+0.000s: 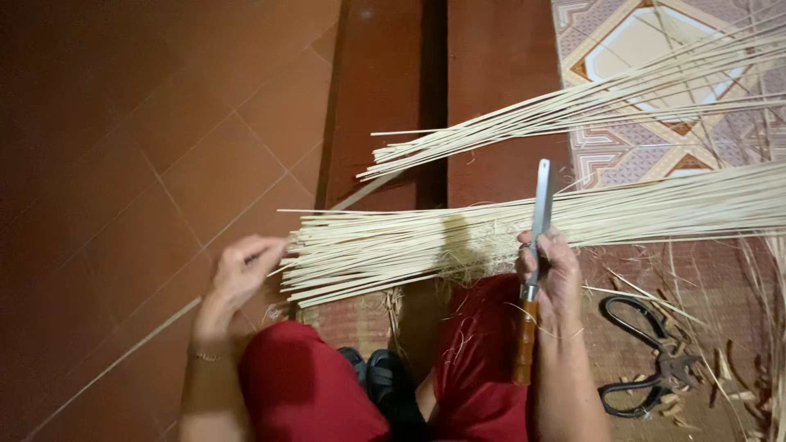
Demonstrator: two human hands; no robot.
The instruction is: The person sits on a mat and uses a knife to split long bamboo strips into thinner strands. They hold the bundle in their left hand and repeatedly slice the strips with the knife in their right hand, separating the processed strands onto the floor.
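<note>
The long pale strips [524, 233] run off the frame at three o'clock, so their far ends cannot be seen, and the second sheaf of strips [589, 98] above them leaves at about two o'clock the same way. The right hand [550, 274] wraps the knife [534, 270] where blade meets wooden handle, hiding that joint, and both forearms are cut off at six o'clock. The black scissors [647, 360] at four o'clock lie partly under scraps, and the dark sandals [381, 376] sit half hidden between the red-clad knees.

The knife [536, 245] has a shiny metal blade and glossy wood handle; the bamboo strips [458, 241] look pale, matt, fibrous.
</note>
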